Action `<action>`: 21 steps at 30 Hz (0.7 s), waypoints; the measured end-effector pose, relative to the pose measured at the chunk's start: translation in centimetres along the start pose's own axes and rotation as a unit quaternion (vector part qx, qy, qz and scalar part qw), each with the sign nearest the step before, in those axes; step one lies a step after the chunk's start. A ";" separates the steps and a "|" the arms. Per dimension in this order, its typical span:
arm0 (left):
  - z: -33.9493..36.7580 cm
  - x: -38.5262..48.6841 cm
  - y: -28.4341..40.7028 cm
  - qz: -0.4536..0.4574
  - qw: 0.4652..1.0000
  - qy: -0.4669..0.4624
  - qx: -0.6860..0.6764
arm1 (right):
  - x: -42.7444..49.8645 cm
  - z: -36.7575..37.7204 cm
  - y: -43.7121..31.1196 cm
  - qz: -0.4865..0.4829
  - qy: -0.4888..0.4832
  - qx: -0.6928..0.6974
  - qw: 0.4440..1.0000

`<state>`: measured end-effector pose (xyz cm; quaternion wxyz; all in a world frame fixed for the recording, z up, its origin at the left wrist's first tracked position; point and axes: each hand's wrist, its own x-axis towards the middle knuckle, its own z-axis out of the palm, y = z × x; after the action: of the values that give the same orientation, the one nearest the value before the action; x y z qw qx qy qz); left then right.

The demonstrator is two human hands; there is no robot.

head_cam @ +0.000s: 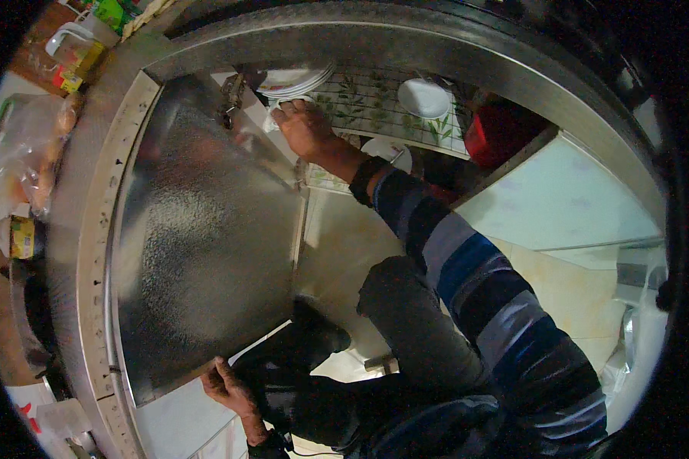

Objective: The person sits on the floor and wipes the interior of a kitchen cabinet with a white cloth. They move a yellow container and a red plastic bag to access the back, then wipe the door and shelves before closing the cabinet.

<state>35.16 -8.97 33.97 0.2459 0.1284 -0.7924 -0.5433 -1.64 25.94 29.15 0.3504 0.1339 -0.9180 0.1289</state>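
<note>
A cabinet door with a textured, shiny panel (206,246) stands swung open before me. My left hand (229,387) grips its outer edge at the bottom of the view, the thumb on the panel face. My right hand (304,129) reaches into the cabinet and presses a crumpled white cloth (271,122) near the cabinet's side wall, by the metal hinge (231,100). Right behind the cloth sits a stack of white plates (295,80). They rest on a shelf lined with a leaf-patterned sheet (373,106). My right palm and part of the cloth are hidden.
A white bowl (425,97) and a red container (496,135) occupy the shelf's right side. Lower down shows a white dish (387,152). A pale door panel (568,201) borders the opening at right. Along the left counter are an oil jug (77,51) and a plastic bag (34,137).
</note>
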 end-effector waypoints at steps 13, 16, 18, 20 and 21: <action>-0.2 -0.1 0.5 0.031 0.998 -0.053 0.009 | -9.1 -9.2 6.9 0.016 -0.109 0.115 0.987; -0.1 0.0 0.8 0.043 0.997 -0.052 0.022 | -12.6 -12.8 8.0 -0.103 -0.002 -0.061 0.993; 0.1 -0.1 1.2 0.057 0.997 -0.056 0.023 | -14.4 -15.7 8.1 -0.057 -0.051 -0.070 0.995; 0.5 -0.3 1.5 0.063 0.997 -0.040 -0.003 | -14.9 -17.7 8.0 0.004 -0.169 -0.095 0.981; 0.5 -0.3 1.6 0.067 0.996 -0.044 -0.025 | -15.0 -18.2 7.8 0.032 -0.229 -0.106 0.967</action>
<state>35.25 -7.81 35.18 0.2497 0.0451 -0.7953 -0.5505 17.59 41.56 31.03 0.1387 0.0922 -0.9860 0.0078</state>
